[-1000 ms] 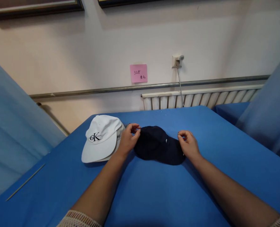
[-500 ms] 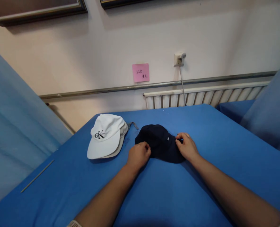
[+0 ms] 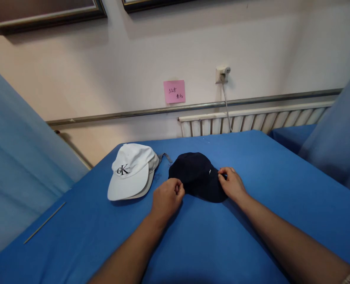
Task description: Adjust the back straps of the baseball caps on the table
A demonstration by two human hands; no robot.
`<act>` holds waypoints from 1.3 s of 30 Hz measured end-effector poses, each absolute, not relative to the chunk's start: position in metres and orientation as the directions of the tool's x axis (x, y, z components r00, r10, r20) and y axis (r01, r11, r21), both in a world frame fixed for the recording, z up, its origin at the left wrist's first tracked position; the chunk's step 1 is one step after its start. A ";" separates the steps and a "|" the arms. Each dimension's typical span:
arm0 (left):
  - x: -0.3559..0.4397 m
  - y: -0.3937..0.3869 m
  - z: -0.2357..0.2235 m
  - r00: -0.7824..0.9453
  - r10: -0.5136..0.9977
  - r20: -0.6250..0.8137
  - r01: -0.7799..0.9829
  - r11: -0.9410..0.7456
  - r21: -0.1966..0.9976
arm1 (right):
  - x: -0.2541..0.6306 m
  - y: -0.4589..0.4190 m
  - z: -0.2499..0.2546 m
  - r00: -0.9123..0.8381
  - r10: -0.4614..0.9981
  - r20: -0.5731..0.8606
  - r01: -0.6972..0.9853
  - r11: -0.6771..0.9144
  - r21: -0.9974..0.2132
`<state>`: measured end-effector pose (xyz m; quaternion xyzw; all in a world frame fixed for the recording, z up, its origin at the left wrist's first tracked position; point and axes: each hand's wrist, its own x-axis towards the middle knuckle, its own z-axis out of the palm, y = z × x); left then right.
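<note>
"While the dark cap (image 3: 194,169) lies on the blue tabletop (image 3: 213,244), who holds it?"

"Left hand (image 3: 166,197) clamps fingers at its near edge, right hand (image 3: 233,184) at its brim; tabletop extends rightward, white cap (image 3: 129,185) lies leftward, apart."

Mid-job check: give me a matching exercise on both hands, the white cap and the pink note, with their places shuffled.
1. Left hand
2. Right hand
3. White cap
4. Pink note

A. On the wall, above the metal rail
B. At the brim of the dark cap
C. Partly over a greyish cap
D. By the dark cap's crown

Pairs: 1-D, 2-B, 3-C, 4-A
</note>
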<state>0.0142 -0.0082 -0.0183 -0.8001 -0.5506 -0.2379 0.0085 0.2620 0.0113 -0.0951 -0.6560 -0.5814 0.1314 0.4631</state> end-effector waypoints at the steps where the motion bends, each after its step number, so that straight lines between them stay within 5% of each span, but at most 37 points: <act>1: 0.013 -0.010 -0.019 0.311 0.852 0.421 0.886 -0.420 0.195 | 0.262 0.011 -0.095 0.290 0.889 0.354 0.643 0.093 -0.760; 5: 0.011 -0.013 -0.024 0.408 0.817 0.408 0.878 -0.473 0.070 | 0.262 0.013 -0.095 0.289 0.903 0.319 0.658 0.055 -0.751; 12: 0.012 0.000 -0.019 0.173 0.952 0.251 0.886 -0.261 0.382 | 0.261 0.013 -0.094 0.285 0.915 0.286 0.693 0.010 -0.721; 17: 0.019 0.022 -0.015 0.053 0.977 0.208 0.883 -0.144 0.448 | 0.261 0.013 -0.095 0.286 0.917 0.278 0.693 0.003 -0.721; 29: 0.007 0.006 -0.022 0.099 0.912 0.399 0.765 -0.326 0.556 | 0.261 0.013 -0.092 0.283 0.930 0.235 0.707 -0.037 -0.707; 35: 0.000 0.013 -0.028 0.067 0.905 0.420 0.717 -0.336 0.611 | 0.281 0.019 -0.089 0.335 0.941 0.042 0.682 -0.212 -0.700; 39: -0.006 0.017 -0.029 0.030 0.896 0.443 0.676 -0.344 0.651 | 0.299 0.023 -0.086 0.308 0.921 -0.238 0.481 -0.367 -0.796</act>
